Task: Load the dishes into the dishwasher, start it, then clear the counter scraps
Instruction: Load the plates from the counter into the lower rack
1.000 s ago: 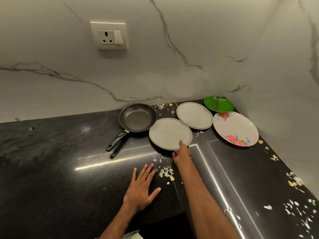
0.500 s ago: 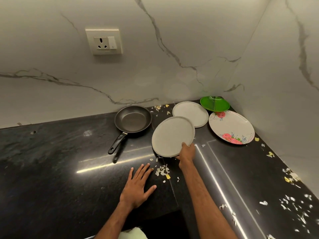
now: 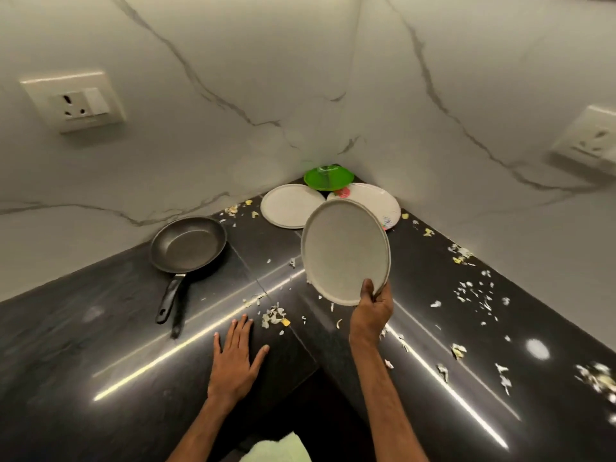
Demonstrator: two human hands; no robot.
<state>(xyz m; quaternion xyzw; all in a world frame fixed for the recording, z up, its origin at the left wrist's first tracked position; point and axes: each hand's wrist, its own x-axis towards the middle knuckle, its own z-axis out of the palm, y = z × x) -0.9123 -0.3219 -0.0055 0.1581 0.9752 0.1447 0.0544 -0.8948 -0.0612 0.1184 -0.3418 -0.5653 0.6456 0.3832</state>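
My right hand grips the near rim of a grey plate, thumb on its face, and holds it tilted up above the black counter. My left hand lies flat on the counter, fingers spread. A second grey plate lies flat in the corner. Behind it sit a green bowl and a floral plate, the latter partly hidden by the lifted plate. A dark frying pan rests to the left, handle pointing toward me.
Pale food scraps lie near my left hand, and more scraps are strewn along the right side of the counter. Marble walls meet at the corner, each with a socket. The counter's inner edge is below my arms.
My right hand has lifted the grey plate off the counter, tilted it up and carried it to the right. The view has swung right. My left hand stays flat.
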